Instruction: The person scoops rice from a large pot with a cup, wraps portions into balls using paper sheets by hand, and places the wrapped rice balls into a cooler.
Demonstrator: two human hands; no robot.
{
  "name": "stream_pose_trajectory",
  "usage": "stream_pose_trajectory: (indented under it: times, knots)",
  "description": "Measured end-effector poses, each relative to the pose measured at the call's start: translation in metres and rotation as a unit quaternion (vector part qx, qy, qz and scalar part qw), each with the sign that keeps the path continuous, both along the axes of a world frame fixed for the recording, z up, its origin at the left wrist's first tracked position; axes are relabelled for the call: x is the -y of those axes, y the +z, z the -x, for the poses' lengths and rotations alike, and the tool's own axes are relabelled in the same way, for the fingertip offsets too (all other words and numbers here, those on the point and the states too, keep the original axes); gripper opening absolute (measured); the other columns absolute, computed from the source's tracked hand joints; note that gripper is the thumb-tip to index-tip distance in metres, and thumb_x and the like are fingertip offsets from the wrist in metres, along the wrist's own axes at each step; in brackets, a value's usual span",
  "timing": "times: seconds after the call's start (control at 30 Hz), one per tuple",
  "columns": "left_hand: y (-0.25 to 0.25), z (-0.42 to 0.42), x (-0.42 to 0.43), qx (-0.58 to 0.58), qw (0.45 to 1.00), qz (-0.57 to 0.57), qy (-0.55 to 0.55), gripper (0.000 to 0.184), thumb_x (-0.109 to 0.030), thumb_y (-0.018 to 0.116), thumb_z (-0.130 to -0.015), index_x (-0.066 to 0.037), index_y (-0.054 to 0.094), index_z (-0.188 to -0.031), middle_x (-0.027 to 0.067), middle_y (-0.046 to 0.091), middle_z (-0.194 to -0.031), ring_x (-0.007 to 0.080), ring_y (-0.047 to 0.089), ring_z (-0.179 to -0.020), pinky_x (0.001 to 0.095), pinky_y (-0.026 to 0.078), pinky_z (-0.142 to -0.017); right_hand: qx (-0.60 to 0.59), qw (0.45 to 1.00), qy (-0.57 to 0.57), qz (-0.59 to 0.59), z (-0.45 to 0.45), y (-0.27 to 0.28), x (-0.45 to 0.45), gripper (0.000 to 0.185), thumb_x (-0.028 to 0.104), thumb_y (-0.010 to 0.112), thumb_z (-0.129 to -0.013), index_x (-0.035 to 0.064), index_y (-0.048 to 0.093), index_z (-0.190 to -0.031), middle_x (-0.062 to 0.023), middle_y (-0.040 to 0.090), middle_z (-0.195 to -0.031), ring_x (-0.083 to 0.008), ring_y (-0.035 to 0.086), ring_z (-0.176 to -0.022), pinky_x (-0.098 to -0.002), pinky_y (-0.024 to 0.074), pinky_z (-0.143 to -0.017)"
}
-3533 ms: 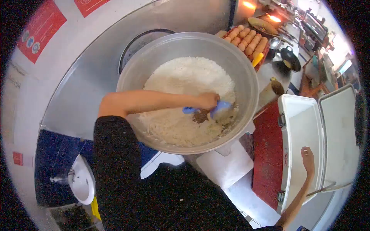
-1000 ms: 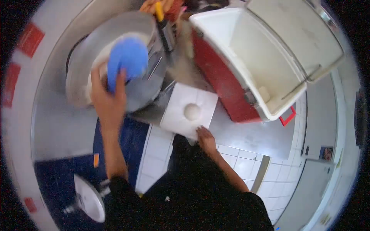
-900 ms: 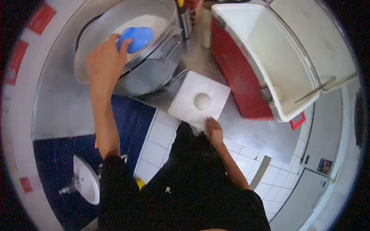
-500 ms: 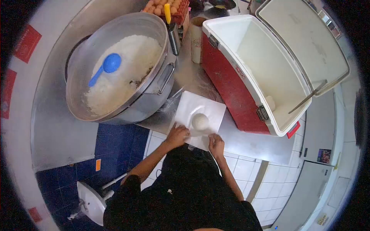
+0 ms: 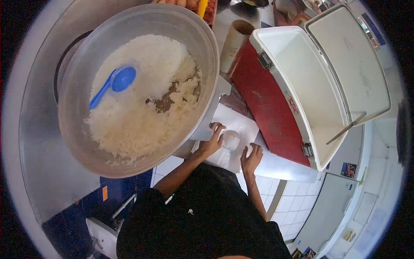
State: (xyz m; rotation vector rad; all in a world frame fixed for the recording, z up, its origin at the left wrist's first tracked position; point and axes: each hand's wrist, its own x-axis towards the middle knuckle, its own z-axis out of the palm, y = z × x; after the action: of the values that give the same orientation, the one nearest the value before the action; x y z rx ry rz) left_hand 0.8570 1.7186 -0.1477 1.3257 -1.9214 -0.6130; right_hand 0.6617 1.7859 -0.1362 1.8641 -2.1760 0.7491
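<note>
A white sheet of paper [image 5: 242, 124] lies on the counter in front of me, with a rounded mound of rice [image 5: 231, 140] at its middle. The mound looks paler and blurred, seemingly under a fold of the paper. At the sheet's left side is my left hand [image 5: 210, 144], its thumb and fingers apart. My right hand [image 5: 251, 159] touches the right side near the front, fingers bent and parted from the thumb. Both hands flank the mound.
A large metal pot [image 5: 71, 125] of rice [image 5: 129, 118] stands at left, with a blue scoop [image 5: 123, 79] on the rice. To the right is a red and white cooler [image 5: 269, 101], its lid raised and a stick across its rim. A cardboard tube [image 5: 234, 47] stands behind.
Both hands have let go of the paper's near edge and moved forward beside the mound, which now looks covered. The view has shifted, so the pot appears larger and closer.
</note>
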Motion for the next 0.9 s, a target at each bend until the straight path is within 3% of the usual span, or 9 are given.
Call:
stream_pose_trajectory:
  times: [0.13, 0.3, 0.43, 0.57, 0.63, 0.67, 0.77, 0.83, 0.9]
  knots:
    - [-0.003, 0.009, -0.012, -0.096, 0.985, -0.069, -0.122, 0.039, -0.013, 0.067, -0.078, -0.009, 0.059, -0.117, 0.0111, 0.056, -0.117, 0.0308, 0.052, -0.111, 0.0427, 0.040, -0.095, 0.323, 0.915, -0.008, -0.241, -0.018, -0.013, -0.035, 0.027, 0.020, 0.057, -0.095, -0.0022, 0.062, -0.080, -0.0103, 0.062, -0.061, -0.0148, 0.059, -0.054, -0.0308, 0.0455, -0.051]
    - [-0.001, 0.011, -0.007, 0.019, 0.985, 0.025, -0.169, 0.032, -0.013, 0.068, -0.078, -0.008, 0.061, -0.109, 0.0074, 0.055, -0.122, 0.0290, 0.049, -0.116, 0.0459, 0.036, -0.100, 0.468, 0.868, -0.111, -0.120, -0.018, 0.006, -0.024, 0.021, 0.015, 0.058, -0.093, -0.0024, 0.062, -0.082, -0.0132, 0.064, -0.071, -0.0174, 0.062, -0.065, -0.0315, 0.0481, -0.060]
    - [-0.020, 0.010, -0.021, 0.077, 0.972, 0.049, -0.219, 0.014, -0.013, 0.067, -0.079, -0.007, 0.064, -0.092, 0.0078, 0.062, -0.106, 0.0265, 0.055, -0.106, 0.0459, 0.036, -0.099, 0.244, 0.966, 0.082, -0.023, -0.013, 0.035, -0.002, 0.009, -0.003, 0.057, -0.082, 0.0001, 0.062, -0.089, -0.0175, 0.062, -0.094, -0.0354, 0.058, -0.097, -0.0421, 0.0468, -0.084]
    - [0.017, 0.015, -0.043, 0.049, 0.971, -0.071, -0.222, 0.010, -0.010, 0.065, -0.081, -0.006, 0.064, -0.090, 0.0097, 0.065, -0.084, 0.0279, 0.062, -0.086, 0.0408, 0.047, -0.085, 0.230, 0.949, 0.214, -0.034, -0.005, 0.025, 0.008, 0.012, -0.001, 0.054, -0.085, -0.0005, 0.061, -0.094, -0.0174, 0.062, -0.088, -0.0366, 0.060, -0.086, -0.0439, 0.0488, -0.080]
    - [0.033, 0.022, -0.042, 0.010, 0.986, -0.035, -0.162, 0.010, -0.010, 0.065, -0.080, -0.006, 0.064, -0.090, 0.0104, 0.065, -0.082, 0.0292, 0.063, -0.082, 0.0409, 0.049, -0.079, 0.184, 0.902, 0.194, -0.339, 0.002, 0.017, -0.005, 0.014, 0.007, 0.052, -0.090, -0.0006, 0.062, -0.097, -0.0182, 0.063, -0.080, -0.0331, 0.064, -0.074, -0.0406, 0.0521, -0.071]
    - [0.039, 0.027, -0.041, -0.040, 0.994, -0.001, -0.098, 0.010, -0.009, 0.064, -0.080, -0.006, 0.063, -0.090, 0.0111, 0.065, -0.081, 0.0304, 0.063, -0.077, 0.0409, 0.051, -0.073, 0.192, 0.901, 0.197, -0.335, 0.007, 0.012, -0.014, 0.014, 0.007, 0.052, -0.090, -0.0006, 0.062, -0.097, -0.0182, 0.063, -0.080, -0.0331, 0.064, -0.074, -0.0406, 0.0521, -0.071]
    - [0.055, 0.048, -0.039, -0.022, 0.998, 0.029, -0.044, 0.009, -0.014, 0.064, -0.081, -0.007, 0.064, -0.087, 0.0116, 0.065, -0.075, 0.0332, 0.064, -0.072, 0.0439, 0.052, -0.071, 0.392, 0.753, 0.332, -0.411, 0.013, -0.010, -0.039, 0.021, 0.017, 0.054, -0.092, -0.0009, 0.061, -0.100, -0.0158, 0.065, -0.074, -0.0285, 0.066, -0.065, -0.0402, 0.0535, -0.065]
    - [0.036, 0.044, -0.054, 0.092, 0.994, -0.050, -0.035, 0.009, -0.016, 0.063, -0.081, -0.008, 0.065, -0.086, 0.0117, 0.066, -0.074, 0.0341, 0.065, -0.072, 0.0452, 0.052, -0.069, 0.659, 0.565, 0.165, -0.468, 0.017, -0.040, -0.048, 0.031, 0.025, 0.057, -0.093, -0.0030, 0.057, -0.105, -0.0173, 0.067, -0.087, -0.0284, 0.068, -0.076, -0.0416, 0.0557, -0.071]
    - [-0.009, 0.024, -0.077, 0.294, 0.937, -0.187, 0.027, 0.015, -0.023, 0.061, -0.084, -0.009, 0.067, -0.084, 0.0125, 0.067, -0.073, 0.0349, 0.066, -0.069, 0.0461, 0.053, -0.066, 0.766, 0.501, 0.091, -0.393, 0.029, -0.082, -0.054, 0.034, 0.027, 0.058, -0.094, -0.0040, 0.055, -0.108, -0.0184, 0.066, -0.092, -0.0309, 0.068, -0.079, -0.0423, 0.0564, -0.074]
